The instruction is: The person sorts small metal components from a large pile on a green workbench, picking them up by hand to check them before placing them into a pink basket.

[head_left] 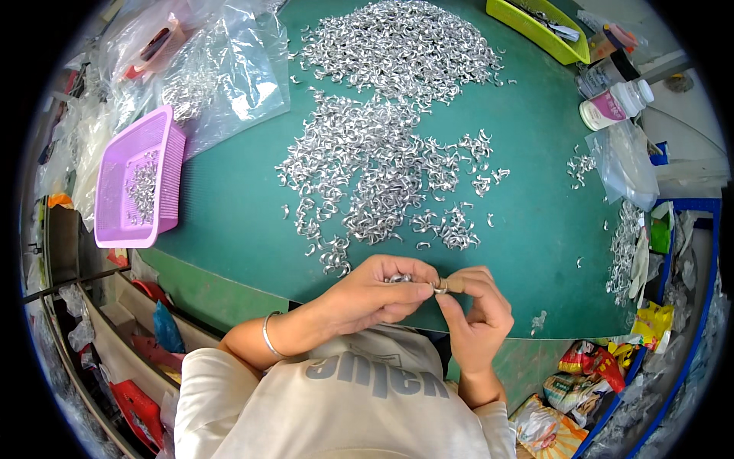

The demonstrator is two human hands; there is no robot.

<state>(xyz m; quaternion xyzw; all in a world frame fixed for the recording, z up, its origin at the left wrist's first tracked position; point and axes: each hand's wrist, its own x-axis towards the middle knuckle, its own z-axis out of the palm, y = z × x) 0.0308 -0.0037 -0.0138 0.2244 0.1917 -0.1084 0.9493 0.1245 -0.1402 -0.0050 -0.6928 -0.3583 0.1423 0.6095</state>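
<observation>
At the table's near edge, my left hand is curled around a few shiny silver metal pieces, some showing inside the fingers. Its thumb and forefinger meet the fingertips of my right hand at one small curved metal piece. The right thumb and forefinger pinch that piece; a tan covering sits on the right forefinger's tip. Just beyond my hands lies a loose heap of curved silver metal pieces, with a second heap farther back. The pieces' finer shape is too small to tell.
A purple plastic basket with some metal pieces stands at the left, near clear plastic bags. On the green table's right side are a white bottle, a plastic bag and scattered pieces. A yellow-green tray sits far right.
</observation>
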